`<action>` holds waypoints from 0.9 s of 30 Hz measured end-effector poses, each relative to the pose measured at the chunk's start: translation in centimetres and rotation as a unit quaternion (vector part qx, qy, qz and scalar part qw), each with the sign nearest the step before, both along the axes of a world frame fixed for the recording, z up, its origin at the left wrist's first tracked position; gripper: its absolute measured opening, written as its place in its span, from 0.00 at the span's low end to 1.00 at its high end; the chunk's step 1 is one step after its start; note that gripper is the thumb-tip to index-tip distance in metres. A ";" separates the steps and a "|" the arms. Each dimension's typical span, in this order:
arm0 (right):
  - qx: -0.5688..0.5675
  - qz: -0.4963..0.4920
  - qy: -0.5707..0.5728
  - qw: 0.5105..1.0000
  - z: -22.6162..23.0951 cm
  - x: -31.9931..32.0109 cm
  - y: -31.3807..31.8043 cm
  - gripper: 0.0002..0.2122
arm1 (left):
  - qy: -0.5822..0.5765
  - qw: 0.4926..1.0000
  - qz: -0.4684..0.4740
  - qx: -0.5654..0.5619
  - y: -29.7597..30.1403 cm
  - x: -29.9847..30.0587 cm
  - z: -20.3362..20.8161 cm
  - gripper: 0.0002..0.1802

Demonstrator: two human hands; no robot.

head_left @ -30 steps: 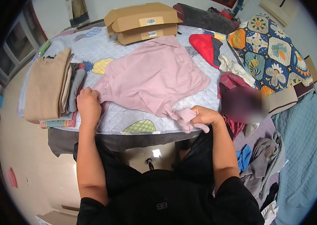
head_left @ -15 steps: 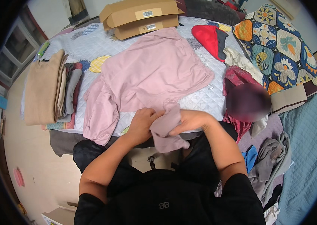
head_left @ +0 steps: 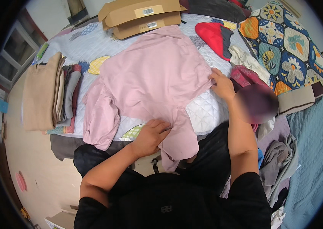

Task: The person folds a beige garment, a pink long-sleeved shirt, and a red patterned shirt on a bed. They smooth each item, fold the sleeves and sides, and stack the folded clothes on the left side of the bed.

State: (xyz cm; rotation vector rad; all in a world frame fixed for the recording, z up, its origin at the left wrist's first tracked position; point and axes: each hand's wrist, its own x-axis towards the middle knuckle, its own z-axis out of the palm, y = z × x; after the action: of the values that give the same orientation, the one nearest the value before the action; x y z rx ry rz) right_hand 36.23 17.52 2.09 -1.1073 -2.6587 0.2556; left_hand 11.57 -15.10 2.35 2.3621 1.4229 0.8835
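Observation:
A pink long-sleeved top (head_left: pixel 150 72) lies spread on the quilted bedspread in front of me, one sleeve hanging toward the near left. Its narrow near part, which looks like the other sleeve, drapes off the bed's front edge over my lap. My left hand (head_left: pixel 152 137) is closed on the cloth beside that part, fingertips pinching the fabric. Stretched out to the right, my right hand (head_left: pixel 222 84) has its fingers closed on the top's right edge. The exact grip of its thumb is partly hidden.
Folded clothes (head_left: pixel 43 95) are stacked at the left. A cardboard box (head_left: pixel 142 17) stands at the far edge, with a red and grey cloth (head_left: pixel 213 38) right of it. Maroon clothing (head_left: pixel 247 76), a patterned quilt (head_left: pixel 283 49) and rumpled grey clothes (head_left: pixel 276 160) lie along the right.
My right hand has let go of the bunched near part and moved far right to the top's edge. The near part now hangs more unfolded; my left hand has shifted slightly nearer.

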 end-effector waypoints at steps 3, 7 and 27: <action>-0.011 -0.016 0.041 0.999 0.6 0.1 0.9 0.09 | 0.022 1.000 0.007 -0.004 -0.2 -0.3 -0.1 0.29; -0.008 -0.053 0.053 0.997 1.0 1.3 0.9 0.06 | 0.156 0.982 0.081 0.065 0.1 -1.2 0.2 0.34; -0.099 -0.045 -0.046 0.993 2.0 5.6 0.1 0.07 | 0.077 0.983 0.139 -0.091 -2.0 -4.2 1.3 0.12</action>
State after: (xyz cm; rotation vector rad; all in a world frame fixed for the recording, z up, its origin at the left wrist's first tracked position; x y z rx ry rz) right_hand 41.85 17.63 4.04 -1.3252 -2.7001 0.4717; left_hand 7.33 -17.10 3.64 2.1692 1.8448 0.6080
